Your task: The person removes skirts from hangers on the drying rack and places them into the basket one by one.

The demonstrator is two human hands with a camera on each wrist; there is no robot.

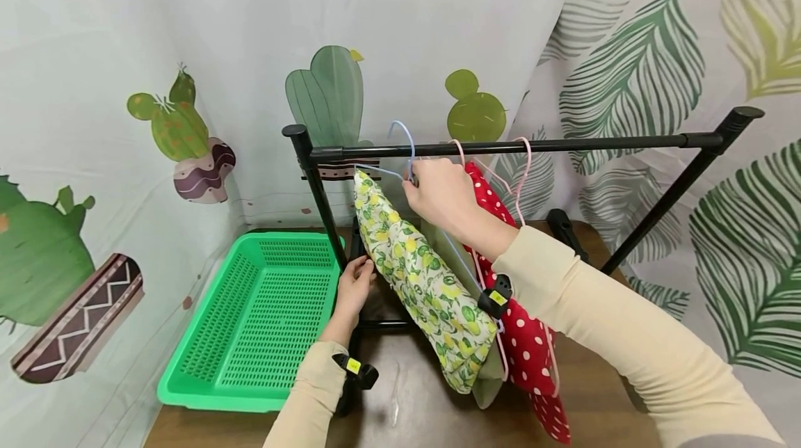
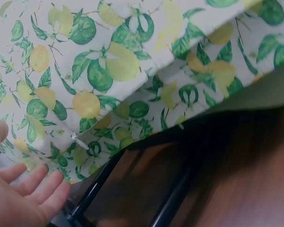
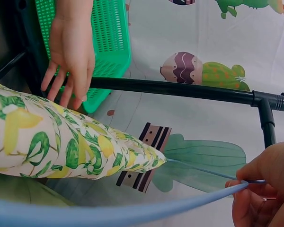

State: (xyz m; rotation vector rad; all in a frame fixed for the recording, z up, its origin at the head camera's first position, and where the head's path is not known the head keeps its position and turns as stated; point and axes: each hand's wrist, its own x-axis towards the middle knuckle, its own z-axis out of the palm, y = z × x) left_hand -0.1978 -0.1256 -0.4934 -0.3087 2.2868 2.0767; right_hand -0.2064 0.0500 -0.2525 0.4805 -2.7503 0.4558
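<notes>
My right hand (image 1: 443, 190) pinches a light blue hanger (image 1: 411, 138) just below its hook, at the black rail. The hook arches above the rail; whether it rests there I cannot tell. From this hanger hangs a lemon-print cushion cover (image 1: 416, 264), with a small zip pull (image 2: 79, 140) near its edge. My left hand (image 1: 355, 286) is beside the cover's left side, fingers loosely extended and holding nothing. In the right wrist view, the left hand's fingertips (image 3: 78, 100) are close to the cloth; contact is unclear.
Behind the lemon cover hang a plain olive cloth (image 1: 488, 392) and a red polka-dot cloth (image 1: 528, 344), with pink hangers (image 1: 527, 163) on the black rail (image 1: 601, 145). A green plastic basket (image 1: 250, 403) stands left of the rack on the brown table (image 1: 400, 410).
</notes>
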